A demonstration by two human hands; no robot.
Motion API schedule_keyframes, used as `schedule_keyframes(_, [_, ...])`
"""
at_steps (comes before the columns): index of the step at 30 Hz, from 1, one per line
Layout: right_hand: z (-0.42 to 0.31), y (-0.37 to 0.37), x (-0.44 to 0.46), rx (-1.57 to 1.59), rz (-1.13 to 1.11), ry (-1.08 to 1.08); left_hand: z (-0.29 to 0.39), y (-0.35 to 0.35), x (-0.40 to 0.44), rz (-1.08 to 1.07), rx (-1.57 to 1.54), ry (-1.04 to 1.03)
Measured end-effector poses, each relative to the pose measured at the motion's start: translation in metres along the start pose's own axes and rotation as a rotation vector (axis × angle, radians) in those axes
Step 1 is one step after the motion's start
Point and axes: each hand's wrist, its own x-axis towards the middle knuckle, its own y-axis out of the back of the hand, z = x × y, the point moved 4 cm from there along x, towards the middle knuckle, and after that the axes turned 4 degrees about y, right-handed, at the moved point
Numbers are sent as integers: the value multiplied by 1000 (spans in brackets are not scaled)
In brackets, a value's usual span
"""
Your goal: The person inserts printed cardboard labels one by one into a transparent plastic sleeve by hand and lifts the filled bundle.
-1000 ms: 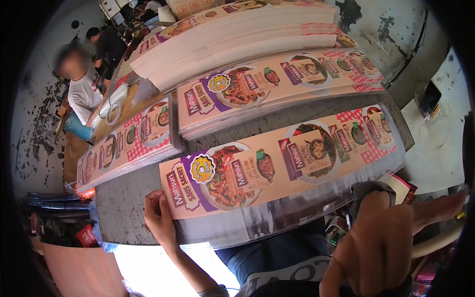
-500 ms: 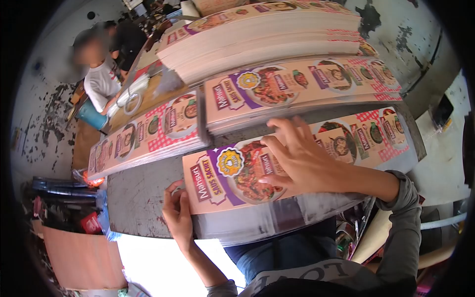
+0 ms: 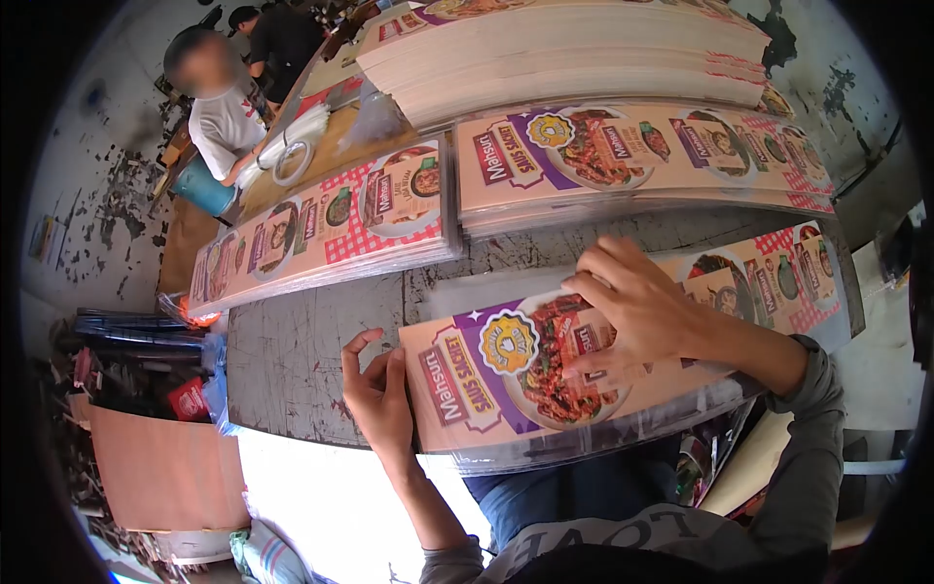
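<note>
- From my feed, the printed sheet (image 3: 462, 384) lies across the centre and right of the frame, on the worktable (image 3: 302, 360); a skew is the first fault I'd watch for, if the two hands push unevenly.
- The left hand (image 3: 377, 399) is loosely curled at the sheet's left end, thumb and forefinger apart, with nothing I can see between them; so light a check might let that end slide.
- The right hand (image 3: 642, 316) is palm down over the middle, fingers half bent and spread, not closed around anything; how hard it presses I cannot tell. Too much force could crease the print.
- That hand also covers part of the sheet, so I could miss a buckle beneath it.
- Clear plastic (image 3: 516, 290) shows beyond the upper edge, and more along the lower one. Cling could drag it crooked; whether it encloses the sheet I can't tell.
- The lower strip reaches the table's near edge, perhaps past it; a brush from the body might shift everything.
- The left pile (image 3: 331, 219) and right pile (image 3: 623, 161) sit close above; a wide swing could knock either askew.
</note>
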Motion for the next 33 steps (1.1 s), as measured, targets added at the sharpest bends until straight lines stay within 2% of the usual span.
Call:
schedule_keyframes(5, [0, -5, 2, 20, -52, 44, 3, -1, 0, -23, 37, -7])
schedule_keyframes(8, [-2, -6, -6, -3, -106, -4, 4, -1, 0, 17, 7, 9])
schedule_keyframes(12, [-7, 43, -37, 15, -96, -39, 4, 8, 8, -76, -184, 8])
schedule_keyframes(14, [10, 72, -70, 16, -307, -337, 4, 8, 14, -261, -545, 14])
schedule_keyframes(16, [26, 97, -107, -5, -245, -531, 4, 8, 19, -326, -574, 32])
schedule_keyframes(17, [32, 102, -127, -13, -248, -529, 5, 4, 20, -368, -490, -4])
schedule_keyframes(19, [48, 109, -164, -123, -154, -698, 9, -4, 22, -452, -279, -71])
schedule_keyframes(20, [52, 106, -174, -122, -157, -702, 12, -8, 23, -455, -280, -66])
schedule_keyframes(22, [54, 103, -183, -131, -44, -645, 19, -12, 25, -372, 296, -121])
schedule_keyframes(23, [53, 102, -181, -123, -47, -648, 36, -17, 19, -282, 545, -219])
schedule_keyframes(24, [52, 103, -177, -141, -45, -667, 36, -20, 18, -285, 552, -219])
schedule_keyframes(26, [56, 102, -176, -157, -36, -693, 49, -28, 11, -188, 815, -741])
schedule_keyframes(27, [59, 100, -177, -190, -23, -705, 44, -29, 13, -310, 775, -717])
schedule_keyframes(30, [61, 98, -175, -204, 12, -733, 42, -34, 16, -444, 693, -646])
schedule_keyframes(33, [65, 96, -174, -200, 37, -728, 43, -37, 16, -427, 710, -630])
